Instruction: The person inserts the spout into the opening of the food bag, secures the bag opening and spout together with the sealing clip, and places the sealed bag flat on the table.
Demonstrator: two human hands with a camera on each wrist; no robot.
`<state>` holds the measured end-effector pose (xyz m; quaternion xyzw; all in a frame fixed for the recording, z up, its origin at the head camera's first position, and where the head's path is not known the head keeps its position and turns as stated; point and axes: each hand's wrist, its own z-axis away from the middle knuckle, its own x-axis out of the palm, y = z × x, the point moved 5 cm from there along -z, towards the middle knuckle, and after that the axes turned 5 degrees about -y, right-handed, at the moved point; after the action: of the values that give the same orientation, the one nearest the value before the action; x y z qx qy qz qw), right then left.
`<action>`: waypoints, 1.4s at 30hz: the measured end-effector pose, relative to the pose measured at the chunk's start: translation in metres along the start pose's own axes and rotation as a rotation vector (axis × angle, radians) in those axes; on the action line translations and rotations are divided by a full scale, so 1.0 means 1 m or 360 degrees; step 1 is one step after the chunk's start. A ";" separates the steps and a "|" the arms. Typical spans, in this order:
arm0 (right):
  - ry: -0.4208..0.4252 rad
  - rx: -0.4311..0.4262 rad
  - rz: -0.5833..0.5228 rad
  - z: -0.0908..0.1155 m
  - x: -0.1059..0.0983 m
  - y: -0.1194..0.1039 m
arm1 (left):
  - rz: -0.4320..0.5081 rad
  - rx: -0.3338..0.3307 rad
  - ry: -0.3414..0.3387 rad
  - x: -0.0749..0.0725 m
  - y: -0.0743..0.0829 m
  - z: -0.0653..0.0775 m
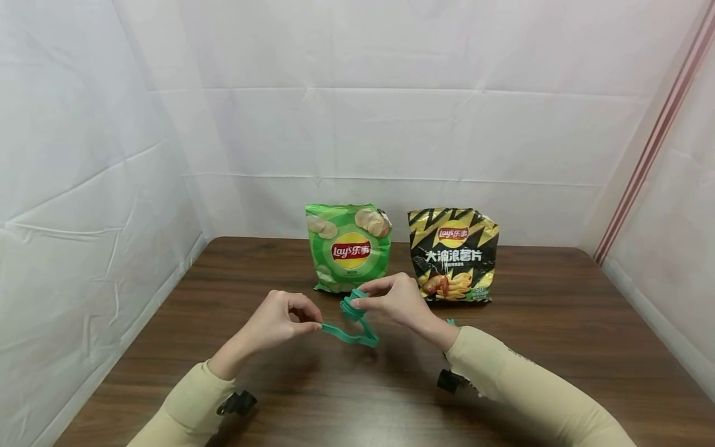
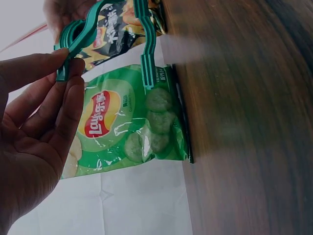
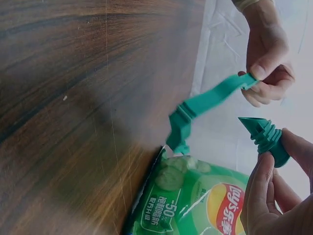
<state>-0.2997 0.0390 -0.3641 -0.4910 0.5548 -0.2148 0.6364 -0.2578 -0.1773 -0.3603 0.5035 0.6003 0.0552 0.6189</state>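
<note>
My left hand [image 1: 270, 326] pinches one end of a long, bent green plastic bag clip [image 3: 210, 102] between thumb and fingers. The clip's far part hangs out over the table, bent at an angle. My right hand [image 1: 401, 303] holds a green screw-threaded spout [image 3: 268, 137] between thumb and fingertips, its pointed end toward the left hand. In the right wrist view a gap shows between clip and spout. Behind both hands stands an upright green bag of Lay's chips [image 1: 352, 233]; the spout overlaps its lower edge in the head view.
A black and yellow bag of Lay's chips [image 1: 454, 270] stands upright to the right of the green one. A small green piece [image 1: 450, 321] shows partly behind my right wrist. White cloth [image 1: 363, 130] hangs behind and beside the brown wooden table [image 1: 558, 329].
</note>
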 end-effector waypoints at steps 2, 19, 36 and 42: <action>0.0005 0.0003 -0.0017 0.000 -0.002 0.000 | 0.0009 -0.0013 -0.0014 0.001 -0.002 0.000; 0.0041 0.0005 -0.0091 0.007 -0.021 -0.001 | 0.0046 -0.0082 -0.0171 0.009 -0.017 -0.002; 0.0110 0.0051 -0.0049 0.008 -0.036 0.002 | 0.0059 -0.0094 -0.0442 0.014 -0.034 -0.009; 0.0121 0.0065 -0.0028 0.009 -0.041 0.005 | 0.0091 -0.0098 -0.0485 0.015 -0.040 -0.011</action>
<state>-0.3049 0.0778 -0.3493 -0.4742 0.5698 -0.2504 0.6227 -0.2836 -0.1803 -0.3953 0.5038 0.4828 0.0141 0.7162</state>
